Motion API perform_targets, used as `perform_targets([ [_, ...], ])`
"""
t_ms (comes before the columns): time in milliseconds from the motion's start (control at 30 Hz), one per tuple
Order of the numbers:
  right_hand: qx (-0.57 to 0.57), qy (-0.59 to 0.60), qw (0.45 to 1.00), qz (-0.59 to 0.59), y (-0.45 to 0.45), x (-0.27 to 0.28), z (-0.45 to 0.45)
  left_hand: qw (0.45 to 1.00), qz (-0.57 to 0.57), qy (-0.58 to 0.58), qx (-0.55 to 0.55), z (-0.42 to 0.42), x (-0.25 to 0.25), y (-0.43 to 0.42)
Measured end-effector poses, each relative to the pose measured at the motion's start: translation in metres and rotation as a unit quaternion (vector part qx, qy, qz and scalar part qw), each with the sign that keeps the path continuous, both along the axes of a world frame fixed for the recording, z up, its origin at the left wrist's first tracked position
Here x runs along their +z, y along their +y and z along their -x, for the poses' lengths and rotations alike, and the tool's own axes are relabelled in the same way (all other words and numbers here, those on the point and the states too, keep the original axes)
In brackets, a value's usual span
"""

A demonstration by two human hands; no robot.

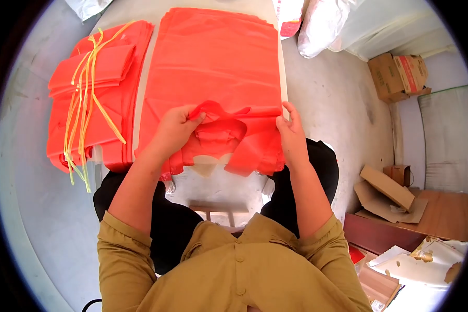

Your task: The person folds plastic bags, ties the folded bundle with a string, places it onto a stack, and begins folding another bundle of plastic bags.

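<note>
A wide stack of red plastic bags [218, 57] lies flat, with cut-out handles at the end nearest me. My left hand [181, 127] pinches a lifted, curled handle of the top bag between thumb and fingers. At the stack's right edge, my right hand [292, 132] grips the side of the same bag, its thumb on top and a forefinger stretched out. The near ends of the bags hang unevenly, and a folded handle strip droops between my hands.
On the left lies a second pile of folded red bags [101, 125], with yellow ties [91, 78] draped over it. Cardboard boxes [387, 78] stand by the far right wall. An opened carton [385, 195] rests on a brown cabinet [442, 213]. A white sack [322, 26] stands beyond the table.
</note>
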State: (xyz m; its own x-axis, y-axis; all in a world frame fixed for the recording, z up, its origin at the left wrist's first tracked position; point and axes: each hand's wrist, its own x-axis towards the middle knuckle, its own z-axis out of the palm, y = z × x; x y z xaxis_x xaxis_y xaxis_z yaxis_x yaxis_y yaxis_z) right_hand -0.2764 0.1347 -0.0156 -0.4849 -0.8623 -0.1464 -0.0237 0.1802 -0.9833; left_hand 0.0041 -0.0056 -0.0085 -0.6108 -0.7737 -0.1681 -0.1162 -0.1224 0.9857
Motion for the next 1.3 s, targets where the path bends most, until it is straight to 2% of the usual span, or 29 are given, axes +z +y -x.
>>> perform_targets([
  [167, -0.021, 0.02, 0.999, -0.045, 0.006, 0.02, -0.012, 1.0, 0.009, -0.021, 0.008, -0.001, -0.002, -0.001],
  [267, -0.002, -0.043, 0.998, -0.045, 0.03, 0.038, -0.03, 0.997, 0.047, -0.05, -0.034, -0.003, 0.008, 0.001],
  [300, 0.0, -0.058, 0.998, -0.04, 0.039, 0.037, -0.032, 0.984, 0.154, -0.08, -0.05, -0.005, 0.005, 0.0],
  [367, 0.0, -0.088, 0.996, -0.033, 0.059, 0.031, -0.029, 0.92, 0.359, -0.137, -0.081, -0.008, -0.003, -0.001],
  [467, -0.009, -0.133, 0.99, -0.043, 0.079, 0.022, -0.025, 0.84, 0.503, -0.158, -0.132, -0.011, -0.004, 0.0],
  [700, -0.02, -0.2, 0.979, -0.012, 0.049, 0.038, -0.012, 0.837, 0.505, -0.157, -0.14, -0.013, 0.002, 0.007],
  [800, 0.046, -0.176, 0.983, -0.03, 0.011, 0.048, 0.0, 0.836, 0.502, -0.162, -0.148, -0.013, 0.001, 0.006],
  [933, 0.125, -0.11, 0.978, -0.126, -0.037, 0.052, 0.003, 0.834, 0.505, -0.165, -0.153, -0.013, 0.003, 0.005],
  [1133, 0.196, -0.086, 0.974, -0.072, -0.075, 0.048, -0.003, 0.83, 0.515, -0.154, -0.147, -0.013, -0.005, 0.002],
  [1233, 0.24, -0.036, 0.968, -0.057, -0.085, 0.043, 0.0, 0.825, 0.521, -0.157, -0.153, -0.012, -0.003, 0.001],
  [1300, 0.237, 0.064, 0.966, -0.079, -0.087, 0.042, -0.001, 0.823, 0.521, -0.162, -0.158, -0.012, 0.0, 0.0],
])
